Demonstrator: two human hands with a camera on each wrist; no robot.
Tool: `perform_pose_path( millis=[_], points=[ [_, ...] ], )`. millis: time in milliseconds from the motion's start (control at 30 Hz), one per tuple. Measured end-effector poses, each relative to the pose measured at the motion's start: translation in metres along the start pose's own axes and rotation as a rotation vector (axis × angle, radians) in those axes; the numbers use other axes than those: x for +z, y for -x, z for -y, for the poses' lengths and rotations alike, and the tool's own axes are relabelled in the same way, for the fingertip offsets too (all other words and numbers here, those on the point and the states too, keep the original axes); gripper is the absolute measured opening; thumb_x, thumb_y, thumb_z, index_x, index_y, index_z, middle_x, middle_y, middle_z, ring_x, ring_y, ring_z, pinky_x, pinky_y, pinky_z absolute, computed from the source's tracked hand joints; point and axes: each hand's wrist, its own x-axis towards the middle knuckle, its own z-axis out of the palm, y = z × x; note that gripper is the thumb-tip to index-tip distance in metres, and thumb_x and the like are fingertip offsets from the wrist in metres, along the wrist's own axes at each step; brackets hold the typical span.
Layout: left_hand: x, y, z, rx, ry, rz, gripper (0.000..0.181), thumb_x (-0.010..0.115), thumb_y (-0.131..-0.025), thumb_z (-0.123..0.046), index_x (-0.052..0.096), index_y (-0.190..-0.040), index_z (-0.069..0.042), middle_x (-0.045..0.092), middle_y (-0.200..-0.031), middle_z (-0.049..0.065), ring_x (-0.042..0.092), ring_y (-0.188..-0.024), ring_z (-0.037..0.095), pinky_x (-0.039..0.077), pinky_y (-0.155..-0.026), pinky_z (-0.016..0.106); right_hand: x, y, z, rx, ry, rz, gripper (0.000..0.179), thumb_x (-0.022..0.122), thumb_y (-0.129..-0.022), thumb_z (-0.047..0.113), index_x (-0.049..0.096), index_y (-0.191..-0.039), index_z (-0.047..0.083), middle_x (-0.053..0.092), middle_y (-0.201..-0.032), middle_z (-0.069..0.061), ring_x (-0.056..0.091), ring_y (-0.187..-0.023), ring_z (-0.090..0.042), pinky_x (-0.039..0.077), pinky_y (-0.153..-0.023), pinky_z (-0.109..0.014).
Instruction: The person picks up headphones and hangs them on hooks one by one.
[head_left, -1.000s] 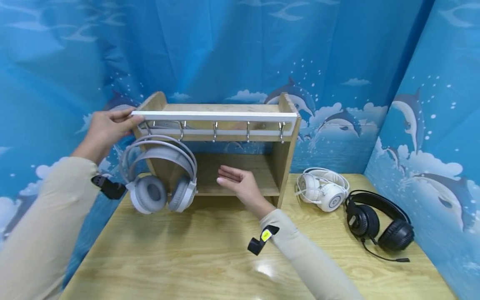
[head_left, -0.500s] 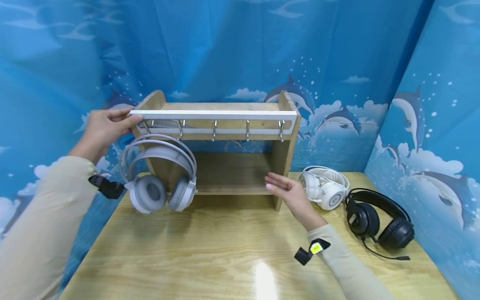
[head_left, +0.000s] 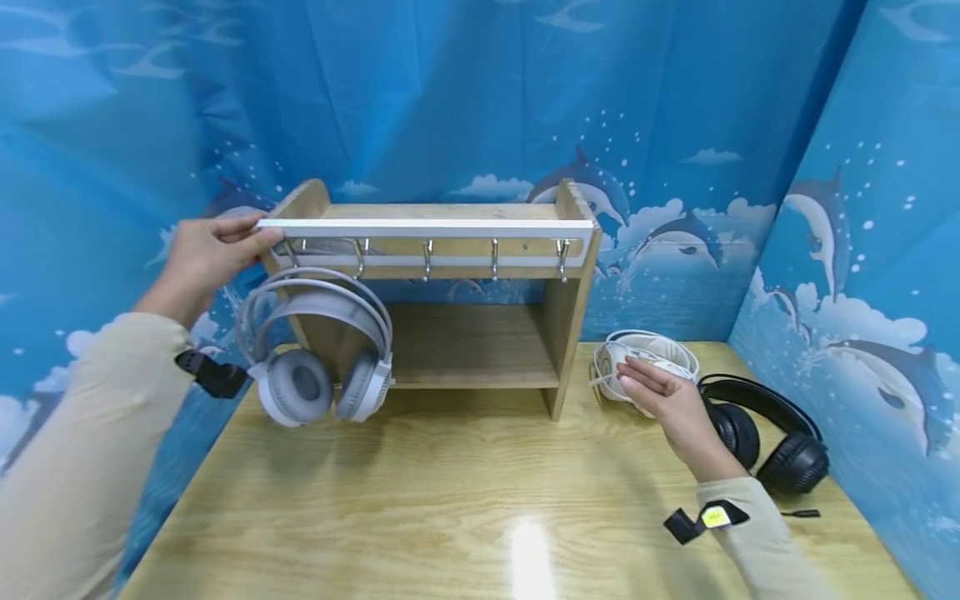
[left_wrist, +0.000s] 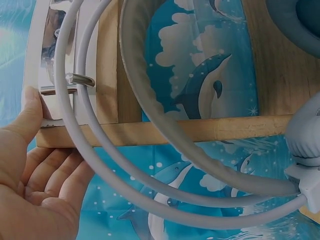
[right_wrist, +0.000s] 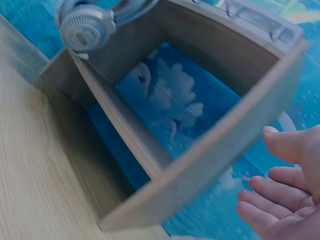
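White headphones [head_left: 611, 365], thin-banded, right hand [head_left: 671, 408] outstretched, empty, left hand [head_left: 213, 260] gripping wooden shelf [head_left: 572, 325]

The person's left arm [head_left: 97, 433], in a long cream fabric sleeve [head_left: 131, 375], reaches forward, its bare left hand [head_left: 213, 257] gripping with thumb [left_wrist: 31, 110] opposite bent fingers [left_wrist: 57, 175]. The right arm [head_left: 768, 542], likewise sleeved, extends lower; its bare right hand [head_left: 678, 408] is relaxed, thumb apart from the loosely extended fingers.

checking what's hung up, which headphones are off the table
The grey-padded white headphones hanging from the hook rail by the left hand; the other white pair and the black headset lie on the table.
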Motion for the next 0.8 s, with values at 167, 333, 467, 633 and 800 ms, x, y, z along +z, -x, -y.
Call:
perform_pose_path(
  millis=[167, 333, 467, 633, 800],
  points=[
    [0.000, 0.001, 0.000, 0.003, -0.007, 0.000, 0.081, 0.059, -0.079, -0.061, 0.041, -0.146, -0.018, 0.040, -0.149, 0.014, 0.045, -0.132, 0.028, 0.042, -0.109, 0.041, -0.022, 0.008, -0.004, 0.041, 0.005, -0.048, 0.069, 0.066, -0.093, 0.026, 0.034, -0.146, -0.003, 0.063, -0.121, 0.017, 0.055, -0.109, 0.011, 0.047, -0.087, -0.005],
    [0.000, 0.002, 0.000, -0.002, -0.011, -0.004, 0.082, 0.060, -0.078, -0.062, 0.042, -0.146, -0.019, 0.041, -0.148, 0.014, 0.044, -0.133, 0.029, 0.039, -0.111, 0.043, -0.040, 0.014, -0.008, 0.046, 0.026, -0.101, 0.070, 0.065, -0.093, 0.026, 0.032, -0.147, -0.003, 0.063, -0.115, 0.022, 0.054, -0.104, 0.015, 0.047, -0.084, -0.003],
    [0.001, 0.002, 0.000, -0.008, -0.010, -0.010, 0.083, 0.060, -0.077, -0.063, 0.043, -0.145, -0.019, 0.042, -0.148, 0.014, 0.044, -0.133, 0.029, 0.038, -0.111, 0.044, -0.055, 0.018, -0.012, 0.040, -0.023, -0.123, 0.069, 0.065, -0.094, 0.022, 0.030, -0.147, -0.003, 0.063, -0.110, 0.025, 0.056, -0.101, 0.015, 0.050, -0.082, -0.005],
    [0.001, 0.002, 0.001, -0.004, -0.014, -0.009, 0.084, 0.060, -0.077, -0.064, 0.042, -0.146, -0.019, 0.041, -0.148, 0.013, 0.042, -0.135, 0.029, 0.039, -0.111, 0.043, -0.077, 0.021, -0.013, 0.055, -0.122, -0.148, 0.073, 0.065, -0.093, 0.016, 0.023, -0.149, -0.005, 0.064, -0.106, 0.024, 0.061, -0.098, 0.010, 0.053, -0.081, -0.010],
    [0.001, 0.002, 0.001, 0.009, -0.020, -0.012, 0.083, 0.059, -0.078, -0.063, 0.042, -0.145, -0.018, 0.042, -0.148, 0.013, 0.041, -0.135, 0.029, 0.040, -0.110, 0.042, -0.102, 0.025, -0.012, 0.076, -0.155, -0.158, 0.077, 0.064, -0.093, 0.016, 0.016, -0.150, -0.005, 0.062, -0.104, 0.025, 0.062, -0.094, 0.009, 0.055, -0.081, -0.012]
  ],
)
